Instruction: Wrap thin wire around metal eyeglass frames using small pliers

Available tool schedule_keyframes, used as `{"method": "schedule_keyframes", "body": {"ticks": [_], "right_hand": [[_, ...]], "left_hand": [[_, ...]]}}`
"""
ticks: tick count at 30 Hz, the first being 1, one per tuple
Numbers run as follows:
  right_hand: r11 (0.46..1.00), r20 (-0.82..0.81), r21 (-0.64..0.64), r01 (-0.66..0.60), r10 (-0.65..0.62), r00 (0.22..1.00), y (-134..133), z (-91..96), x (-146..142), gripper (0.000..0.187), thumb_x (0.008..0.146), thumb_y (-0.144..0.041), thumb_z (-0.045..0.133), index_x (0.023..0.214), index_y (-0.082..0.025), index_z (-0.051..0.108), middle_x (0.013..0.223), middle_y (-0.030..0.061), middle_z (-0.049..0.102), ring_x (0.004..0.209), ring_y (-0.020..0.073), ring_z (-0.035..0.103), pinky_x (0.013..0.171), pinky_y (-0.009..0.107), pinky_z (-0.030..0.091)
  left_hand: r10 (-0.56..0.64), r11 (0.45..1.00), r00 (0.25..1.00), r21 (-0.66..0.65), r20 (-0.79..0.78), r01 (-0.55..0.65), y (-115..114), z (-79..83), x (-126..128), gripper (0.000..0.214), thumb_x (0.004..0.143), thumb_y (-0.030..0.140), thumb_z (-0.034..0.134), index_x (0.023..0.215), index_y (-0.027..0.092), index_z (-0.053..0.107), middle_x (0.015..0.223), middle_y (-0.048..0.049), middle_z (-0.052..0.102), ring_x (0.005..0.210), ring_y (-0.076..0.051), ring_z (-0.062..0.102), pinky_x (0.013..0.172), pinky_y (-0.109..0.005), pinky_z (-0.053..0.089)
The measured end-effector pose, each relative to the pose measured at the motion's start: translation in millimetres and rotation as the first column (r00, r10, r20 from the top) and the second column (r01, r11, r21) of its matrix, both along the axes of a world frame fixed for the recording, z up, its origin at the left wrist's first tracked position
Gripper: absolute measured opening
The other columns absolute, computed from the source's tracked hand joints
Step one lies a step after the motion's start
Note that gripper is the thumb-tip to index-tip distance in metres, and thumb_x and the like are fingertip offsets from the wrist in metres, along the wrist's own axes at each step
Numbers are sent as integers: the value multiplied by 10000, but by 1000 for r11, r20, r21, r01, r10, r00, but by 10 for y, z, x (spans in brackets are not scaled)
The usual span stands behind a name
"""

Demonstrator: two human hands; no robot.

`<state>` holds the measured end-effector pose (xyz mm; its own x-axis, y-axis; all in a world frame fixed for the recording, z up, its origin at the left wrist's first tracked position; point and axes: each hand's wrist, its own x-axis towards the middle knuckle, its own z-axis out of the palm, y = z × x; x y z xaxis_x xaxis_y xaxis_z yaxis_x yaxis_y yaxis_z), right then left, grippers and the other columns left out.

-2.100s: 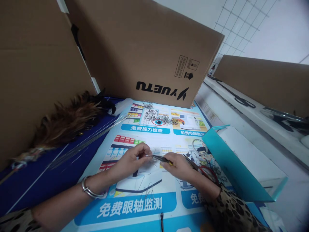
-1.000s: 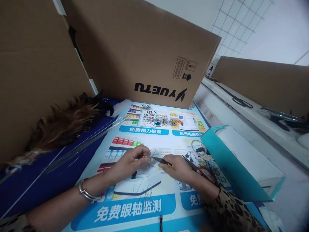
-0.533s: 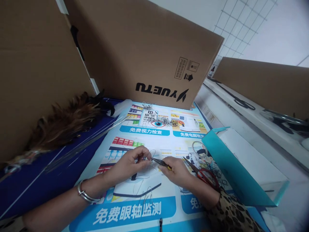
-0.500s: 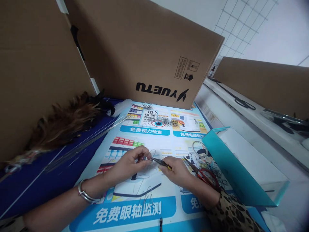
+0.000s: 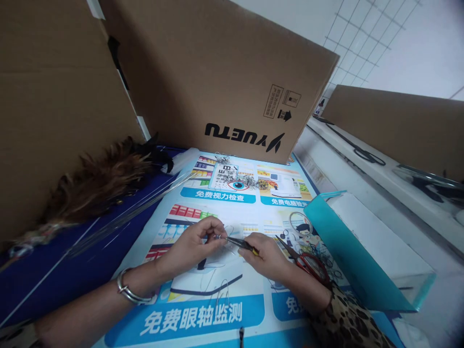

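Note:
My left hand [image 5: 197, 246], with a silver bangle [image 5: 126, 290] on the wrist, pinches a small piece of thin metal wire [image 5: 218, 237] between thumb and forefinger. My right hand [image 5: 266, 256] is wrapped round a pair of pliers [image 5: 239, 243] with dark, narrow jaws and a bit of yellow on the handle. The tips of the pliers meet the wire just beside my left fingertips. Exactly how the jaws grip it is too small to tell. Red-handled scissors [image 5: 312, 267] lie right of my right hand. Bent wire pieces [image 5: 223, 295] rest below my hands.
A teal open box [image 5: 366, 256] stands at the right. Wire rings [image 5: 331, 266] lie beside it. Tangled wire clusters [image 5: 246, 180] sit towards the back, before a large cardboard box [image 5: 217, 82]. Long straight wires [image 5: 137, 210] and brown feathers [image 5: 97, 181] are at the left.
The plier tips have shifted slightly left, closer to my left fingertips. Both hands otherwise keep nearly the same place and grip.

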<state>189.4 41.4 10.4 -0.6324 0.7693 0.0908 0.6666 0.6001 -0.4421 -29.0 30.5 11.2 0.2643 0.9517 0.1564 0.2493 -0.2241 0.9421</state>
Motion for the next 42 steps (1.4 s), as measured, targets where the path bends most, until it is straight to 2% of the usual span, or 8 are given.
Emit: {"method": "schedule_keyframes", "body": {"ticks": [8, 15, 29, 42], "right_hand": [[987, 50, 159, 8, -16, 999, 1, -52, 25, 163, 850, -324, 483, 847, -176, 551, 839, 57, 573, 811, 168, 502, 709, 264, 370], [977, 78, 211, 11, -28, 997, 3, -76, 29, 176, 859, -326, 467, 849, -174, 556, 824, 58, 572, 808, 167, 504, 714, 267, 381], [970, 122, 241, 4, -35, 992, -4, -88, 27, 165, 854, -315, 466, 829, -177, 554, 802, 55, 589, 787, 172, 519, 683, 264, 373], [983, 80, 181, 13, -28, 996, -10, -76, -2, 191, 865, -340, 464, 858, -174, 558, 826, 55, 586, 811, 162, 524, 696, 250, 383]], "left_hand": [[-3, 1000, 1000, -6, -13, 3, 10, -18, -10, 98, 772, 221, 576, 844, 182, 521, 793, 1, 544, 681, -124, 479, 629, -240, 395], [-10, 1000, 1000, -4, -12, 10, 4, -29, -15, 97, 773, 217, 573, 843, 181, 518, 795, 3, 541, 673, -121, 477, 618, -237, 394], [-16, 1000, 1000, -3, -26, 16, 2, -33, -24, 80, 779, 196, 558, 841, 184, 509, 796, 4, 534, 695, -126, 485, 624, -243, 391], [11, 999, 998, 48, -64, -8, -4, -45, -14, 71, 783, 201, 538, 836, 185, 495, 780, 3, 530, 651, -117, 481, 600, -237, 404]]}}
